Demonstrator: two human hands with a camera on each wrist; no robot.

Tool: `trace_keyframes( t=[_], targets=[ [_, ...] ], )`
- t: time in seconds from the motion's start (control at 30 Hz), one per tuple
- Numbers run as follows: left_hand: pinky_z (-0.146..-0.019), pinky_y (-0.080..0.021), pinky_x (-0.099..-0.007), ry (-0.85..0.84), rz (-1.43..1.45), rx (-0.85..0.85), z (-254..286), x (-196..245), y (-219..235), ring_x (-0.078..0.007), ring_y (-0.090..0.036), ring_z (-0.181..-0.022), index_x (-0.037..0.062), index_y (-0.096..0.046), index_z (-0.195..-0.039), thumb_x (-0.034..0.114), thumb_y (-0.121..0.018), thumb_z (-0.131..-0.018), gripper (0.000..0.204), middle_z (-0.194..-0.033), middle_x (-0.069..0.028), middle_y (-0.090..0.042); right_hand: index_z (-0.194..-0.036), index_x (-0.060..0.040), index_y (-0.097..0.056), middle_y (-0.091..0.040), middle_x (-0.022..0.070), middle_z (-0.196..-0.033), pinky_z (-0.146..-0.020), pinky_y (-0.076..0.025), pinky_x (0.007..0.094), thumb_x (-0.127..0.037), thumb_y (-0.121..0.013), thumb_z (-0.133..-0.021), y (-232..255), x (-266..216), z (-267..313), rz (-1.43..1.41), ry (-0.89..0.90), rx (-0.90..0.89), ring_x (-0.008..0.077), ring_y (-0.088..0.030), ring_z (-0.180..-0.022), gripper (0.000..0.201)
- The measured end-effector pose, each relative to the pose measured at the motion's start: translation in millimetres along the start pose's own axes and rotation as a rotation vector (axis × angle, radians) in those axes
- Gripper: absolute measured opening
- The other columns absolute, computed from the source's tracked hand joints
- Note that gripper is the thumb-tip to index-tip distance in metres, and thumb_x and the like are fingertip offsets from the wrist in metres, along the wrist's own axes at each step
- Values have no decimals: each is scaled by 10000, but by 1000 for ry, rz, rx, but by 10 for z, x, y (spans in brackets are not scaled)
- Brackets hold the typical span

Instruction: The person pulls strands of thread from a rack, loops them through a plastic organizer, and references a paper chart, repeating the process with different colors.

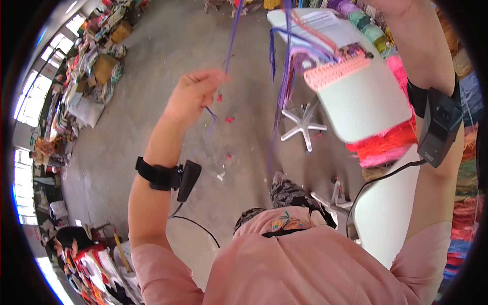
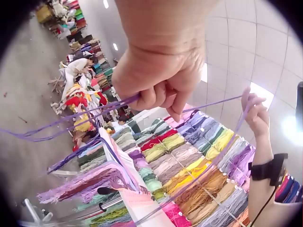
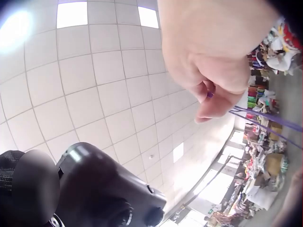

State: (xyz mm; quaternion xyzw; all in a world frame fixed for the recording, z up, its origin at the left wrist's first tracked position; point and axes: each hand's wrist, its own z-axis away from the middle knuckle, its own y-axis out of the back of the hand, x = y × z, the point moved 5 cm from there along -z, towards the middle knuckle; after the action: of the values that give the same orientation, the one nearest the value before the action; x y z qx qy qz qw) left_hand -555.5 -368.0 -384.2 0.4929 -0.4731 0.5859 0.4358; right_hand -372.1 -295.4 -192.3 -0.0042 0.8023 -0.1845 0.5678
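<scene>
My left hand (image 1: 190, 99) grips purple thread (image 1: 233, 38) in curled fingers, and a short tail of it hangs below. In the left wrist view the left hand (image 2: 158, 71) pinches the purple thread (image 2: 215, 102), which runs taut to my raised right hand (image 2: 256, 113). The right wrist view shows the right hand (image 3: 213, 80) curled round a bit of purple thread (image 3: 210, 95), with strands leading off to the right. A pink woven band (image 1: 335, 72) with purple and pink strands lies on a white board (image 1: 363, 112).
Colourful yarn bundles (image 1: 386, 140) lie under and beside the board. A wheeled chair base (image 1: 304, 124) stands on the grey floor. Heaps of cloth and boxes (image 1: 105, 68) line the left wall. A person (image 2: 75, 71) is among the piles at the back.
</scene>
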Motion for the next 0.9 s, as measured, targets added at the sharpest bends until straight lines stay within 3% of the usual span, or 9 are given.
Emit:
trace_keyframes(
  t=[0.07, 0.13, 0.27, 0.4, 0.5, 0.57, 0.67, 0.7, 0.9],
  targets=[
    [-407, -180, -196, 34, -25, -33, -333, 75, -118, -23, -242, -452, -15, -605, -891, 139, -578, -777, 193, -514, 78, -316, -948, 150, -421, -548, 138, -762, -574, -521, 192, -24, -416, -842, 236, -259, -150, -27, -19, -156, 152, -585, -674, 204],
    [-430, -219, -185, 9, -18, -107, -734, 150, -216, -26, -306, -475, -5, -608, -896, 145, -564, -786, 191, -538, 64, -387, -917, 140, -441, -551, 136, -755, -652, -524, 239, -27, -419, -841, 585, -396, -241, 64, 214, -44, 179, -589, -723, 185],
    [-520, -332, -161, 56, -389, -195, -1427, 8, -423, -43, -461, -577, 7, -589, -896, 180, -512, -830, 200, -664, 23, -541, -829, 75, -504, -552, 106, -744, -746, -486, 293, -46, -431, -839, 1413, -671, -35, 85, 269, 155, 185, -568, -739, 142],
    [-618, -410, -187, -23, -436, -244, -2006, -103, -384, -80, -538, -711, 18, -583, -931, 170, -483, -842, 203, -819, -32, -596, -853, 40, -508, -527, 100, -790, -770, -426, 269, -51, -419, -834, 3114, -1429, 1598, 335, 389, 578, 190, -519, -796, 128],
    [-648, -438, -210, 139, -328, -535, -2464, -332, -539, -104, -558, -747, 6, -574, -948, 146, -474, -843, 202, -846, -47, -595, -858, 18, -520, -524, 90, -798, -773, -399, 259, -68, -431, -823, 3220, -1588, 2881, 571, 516, 976, 183, -502, -802, 128],
    [-657, -448, -222, 179, -284, -781, -2624, -410, -958, -119, -568, -776, 0, -570, -950, 129, -464, -845, 196, -853, -54, -595, -864, 17, -540, -542, 71, -792, -752, -401, 259, -89, -460, -807, 2878, -1033, 2828, 774, 513, 1268, 157, -512, -775, 145],
    [-639, -462, -232, 217, -326, -1047, -2625, -792, -1492, -126, -573, -784, -8, -547, -964, 114, -432, -857, 198, -888, -69, -580, -903, 10, -572, -576, 38, -787, -663, -416, 243, -76, -503, -771, 2512, 407, 2060, 805, 159, 1656, 106, -523, -727, 173],
    [-625, -466, -228, 233, -336, -1094, -2623, -910, -1592, -124, -572, -785, -6, -531, -989, 109, -422, -860, 205, -906, -73, -572, -888, 3, -582, -582, 22, -728, -589, -422, 225, -39, -520, -752, 2520, 858, 1832, 646, -54, 1690, 89, -522, -654, 155],
    [-543, -464, -199, 538, -424, -1283, -2724, -1299, -1920, -116, -566, -732, 4, -466, -1064, 117, -382, -871, 239, -918, -73, -550, -864, -40, -403, -466, -9, -589, -494, -331, 198, -1, -477, -752, 2488, 2002, 1350, 344, -232, 1731, 59, -422, -542, 140]
  ],
)
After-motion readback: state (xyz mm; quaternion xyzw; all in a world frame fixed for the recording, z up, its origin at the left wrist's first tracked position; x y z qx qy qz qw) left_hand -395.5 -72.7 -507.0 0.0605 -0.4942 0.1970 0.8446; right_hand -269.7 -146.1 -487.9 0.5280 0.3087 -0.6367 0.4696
